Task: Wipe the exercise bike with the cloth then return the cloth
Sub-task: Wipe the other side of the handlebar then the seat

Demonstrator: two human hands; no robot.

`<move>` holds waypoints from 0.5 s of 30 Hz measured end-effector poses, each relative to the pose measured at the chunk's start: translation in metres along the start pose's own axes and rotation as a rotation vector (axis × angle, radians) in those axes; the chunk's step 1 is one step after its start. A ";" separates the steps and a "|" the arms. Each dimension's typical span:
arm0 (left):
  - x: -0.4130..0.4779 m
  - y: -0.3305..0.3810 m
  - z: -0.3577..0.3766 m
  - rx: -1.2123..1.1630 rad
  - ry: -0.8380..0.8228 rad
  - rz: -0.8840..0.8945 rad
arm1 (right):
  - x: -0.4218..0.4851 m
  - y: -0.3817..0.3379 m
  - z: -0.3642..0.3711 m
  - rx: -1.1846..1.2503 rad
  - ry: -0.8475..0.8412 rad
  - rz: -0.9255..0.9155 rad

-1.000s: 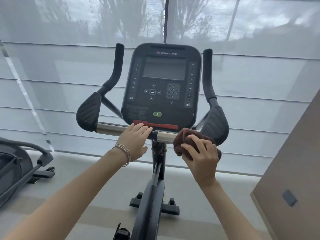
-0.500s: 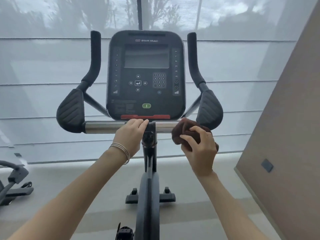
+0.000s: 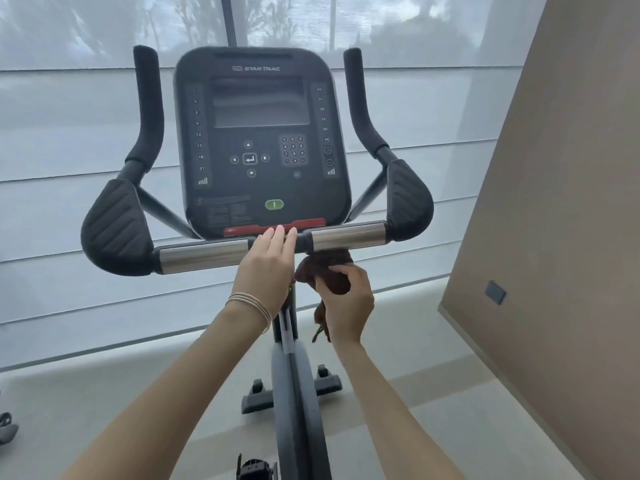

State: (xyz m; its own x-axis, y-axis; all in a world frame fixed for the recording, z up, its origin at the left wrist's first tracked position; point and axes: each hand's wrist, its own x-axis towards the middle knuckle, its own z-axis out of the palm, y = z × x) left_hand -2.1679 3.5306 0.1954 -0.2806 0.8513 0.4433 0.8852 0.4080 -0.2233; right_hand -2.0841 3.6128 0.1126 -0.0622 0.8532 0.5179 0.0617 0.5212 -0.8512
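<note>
The exercise bike stands straight ahead, its black console (image 3: pixel 259 140) above a chrome handlebar (image 3: pixel 348 235) with black padded grips. My left hand (image 3: pixel 268 268) rests over the middle of the bar, fingers together and laid across its clamp. My right hand (image 3: pixel 346 303) holds a bunched dark brown cloth (image 3: pixel 325 271) just under the right chrome section, the top of the cloth touching the bar's underside. A tail of cloth hangs below my palm. The bike's frame (image 3: pixel 294 393) runs down between my forearms.
A beige wall (image 3: pixel 554 237) with a small grey plate closes the right side. Window blinds (image 3: pixel 69 133) fill the background behind the bike. Part of another machine (image 3: pixel 7 431) shows at the left edge on the pale floor.
My right hand has dropped with the cloth from the front of the right bar to beneath it. My left hand stays on the bar's middle. The view has shifted closer.
</note>
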 end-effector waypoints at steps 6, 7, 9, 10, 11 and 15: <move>-0.002 -0.001 -0.001 -0.103 0.016 -0.006 | 0.015 -0.004 0.001 0.200 0.071 0.154; -0.003 -0.002 -0.001 -0.101 0.017 -0.006 | 0.019 0.000 -0.007 0.239 0.127 0.216; -0.003 -0.002 0.001 -0.106 0.025 -0.016 | 0.032 0.011 -0.027 0.276 0.234 0.324; -0.003 -0.002 0.001 -0.117 0.028 -0.021 | 0.039 0.015 -0.036 0.277 0.272 0.353; -0.003 -0.002 0.001 -0.132 0.030 -0.029 | 0.046 0.019 -0.043 0.281 0.294 0.366; -0.003 0.002 0.000 -0.198 0.043 -0.075 | 0.044 0.015 -0.039 0.309 0.192 0.364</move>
State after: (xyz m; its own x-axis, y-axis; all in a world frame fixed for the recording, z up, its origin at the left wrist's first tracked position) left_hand -2.1653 3.5289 0.1937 -0.3361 0.8043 0.4901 0.9192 0.3935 -0.0154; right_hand -2.0470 3.6588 0.1259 0.0941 0.9818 0.1653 -0.2537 0.1842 -0.9496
